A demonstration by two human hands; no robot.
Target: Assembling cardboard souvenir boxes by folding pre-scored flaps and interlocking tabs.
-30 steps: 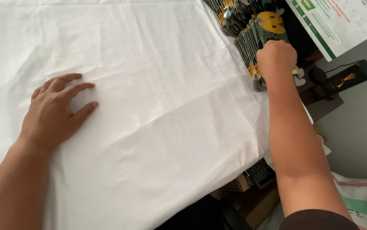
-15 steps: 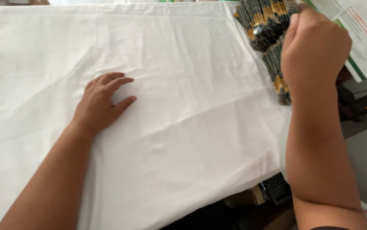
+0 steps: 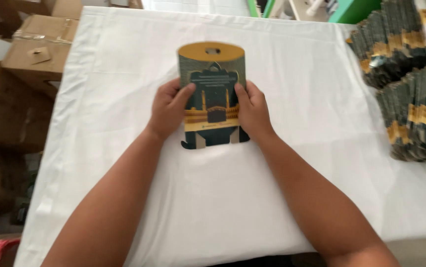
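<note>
One card (image 3: 212,94), dark with a gold arched top, is held flat on the white cloth (image 3: 297,198) near its middle. It is gripped at its left edge by the left hand (image 3: 169,108) and at its right edge by the right hand (image 3: 252,110), fingers curled onto its face. More such cards are stacked (image 3: 410,84) right of it; boxes (image 3: 20,74) are left of the cloth.

Covered edge to edge by a white cloth (image 3: 292,198), faintly creased, draping over the left and near sides of a table. Lying flat on the cloth at centre: a dark blue-green printed card (image 3: 213,96) with a gold rounded top and a hanger slot. At the right edge: blurred stacks of cards (image 3: 410,84), probably the same kind, fanned in uneven heaps.
</note>
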